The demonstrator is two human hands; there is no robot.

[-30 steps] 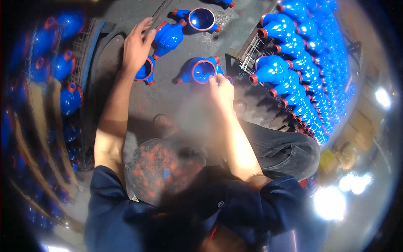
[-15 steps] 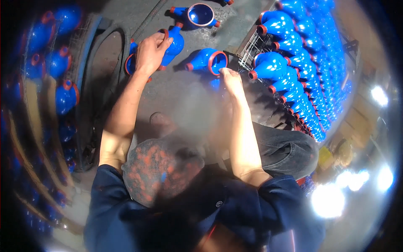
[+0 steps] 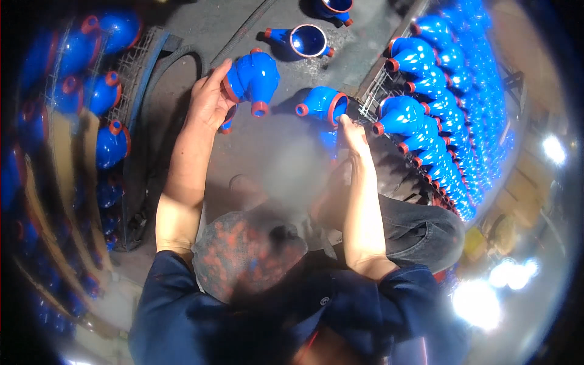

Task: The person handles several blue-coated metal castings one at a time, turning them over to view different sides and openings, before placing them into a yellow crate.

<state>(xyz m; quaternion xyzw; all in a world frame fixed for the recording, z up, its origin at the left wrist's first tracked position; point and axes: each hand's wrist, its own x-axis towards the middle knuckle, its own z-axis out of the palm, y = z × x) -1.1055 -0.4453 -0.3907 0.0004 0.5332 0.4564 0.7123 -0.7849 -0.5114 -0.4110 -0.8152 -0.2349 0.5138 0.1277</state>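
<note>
In my left hand [image 3: 208, 100] is a glossy blue water meter body [image 3: 258, 76], gripped at its red rim. Its rounded back faces right, and one red pipe end points down toward me. My right hand [image 3: 353, 134] pinches the red rim of another meter body [image 3: 319, 101], whose open mouth faces right. One pipe end of that body sticks out to the left. Part of a further blue body [image 3: 227, 121] shows behind my left wrist, mostly hidden.
Two more bodies, one open-mouthed [image 3: 308, 41] and one at the top edge [image 3: 336, 6], lie on the grey surface [image 3: 271, 137]. Stacked rows of meter bodies [image 3: 420, 115] rise on the right beside a wire rack [image 3: 372, 91]. More fill racks at left [image 3: 112, 146]. A hose [image 3: 246, 30] curves behind.
My left hand has turned over, swinging its meter body so a pipe end now points toward me. The right hand keeps its grip on the other body. The whole view has shifted slightly.
</note>
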